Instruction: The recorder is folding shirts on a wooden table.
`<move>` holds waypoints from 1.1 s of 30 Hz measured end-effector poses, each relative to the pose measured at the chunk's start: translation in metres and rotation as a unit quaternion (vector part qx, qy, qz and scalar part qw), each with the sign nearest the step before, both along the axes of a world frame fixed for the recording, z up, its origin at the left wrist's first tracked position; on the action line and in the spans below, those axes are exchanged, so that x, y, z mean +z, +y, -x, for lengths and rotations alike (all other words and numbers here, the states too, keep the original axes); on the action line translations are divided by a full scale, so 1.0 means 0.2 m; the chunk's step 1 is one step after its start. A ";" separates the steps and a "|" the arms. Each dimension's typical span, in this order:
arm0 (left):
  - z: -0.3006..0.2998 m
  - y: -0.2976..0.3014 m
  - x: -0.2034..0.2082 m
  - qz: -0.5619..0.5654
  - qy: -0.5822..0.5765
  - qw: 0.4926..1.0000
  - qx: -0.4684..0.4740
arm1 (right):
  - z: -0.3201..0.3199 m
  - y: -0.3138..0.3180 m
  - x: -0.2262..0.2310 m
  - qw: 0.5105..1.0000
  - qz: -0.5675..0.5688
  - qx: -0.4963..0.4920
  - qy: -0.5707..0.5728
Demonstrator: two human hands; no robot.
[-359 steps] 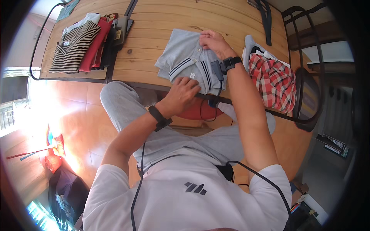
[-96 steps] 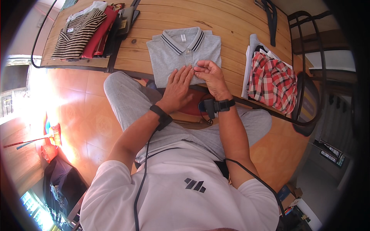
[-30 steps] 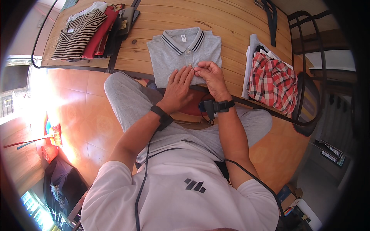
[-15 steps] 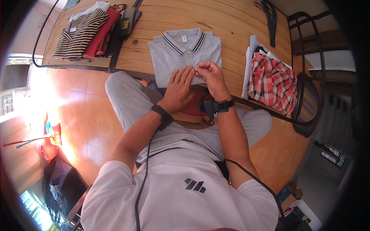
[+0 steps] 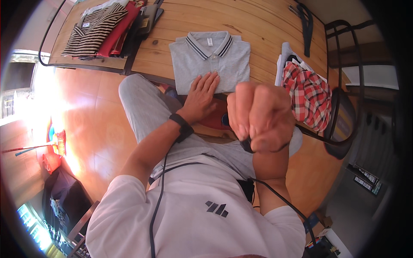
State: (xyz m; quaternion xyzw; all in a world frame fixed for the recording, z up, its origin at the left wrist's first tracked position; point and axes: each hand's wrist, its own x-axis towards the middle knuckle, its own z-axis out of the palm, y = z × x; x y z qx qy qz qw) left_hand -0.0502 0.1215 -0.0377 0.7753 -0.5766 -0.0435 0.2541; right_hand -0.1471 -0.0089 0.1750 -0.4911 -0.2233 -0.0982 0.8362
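Note:
A grey polo shirt (image 5: pixel 232 64) with dark stripes on its collar lies folded on the wooden table, collar facing away from me. My left hand (image 5: pixel 201 92) rests on the shirt's near edge, palm down and fingers stretched out. Raised off the shirt toward the camera, my right hand (image 5: pixel 260 116) looks large, with its fingers curled and pressed together. Whatever those fingertips may hold is hidden. A dark band shows behind the right hand.
On the table's left sits a stack of folded clothes (image 5: pixel 97 30), a striped shirt on top. To the right lies a red checked garment (image 5: pixel 305 96) over white cloth. A dark strap (image 5: pixel 306 32) lies beyond it. A black metal rail (image 5: pixel 357 64) bends round the right side.
My right hand has left the shirt and come up toward the camera, its fingers closed. The left hand stays on the shirt's near edge.

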 end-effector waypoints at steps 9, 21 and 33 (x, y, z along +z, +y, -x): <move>0.00 0.00 0.04 -0.020 0.022 1.000 0.001 | -0.02 -0.04 0.40 0.970 0.054 0.171 -0.166; 0.00 0.01 0.03 -0.014 0.022 1.000 0.001 | -0.07 0.00 0.51 0.961 0.098 0.232 -0.115; 0.00 0.01 0.02 -0.026 0.019 0.999 0.005 | -0.07 -0.01 0.48 0.955 0.079 0.248 -0.143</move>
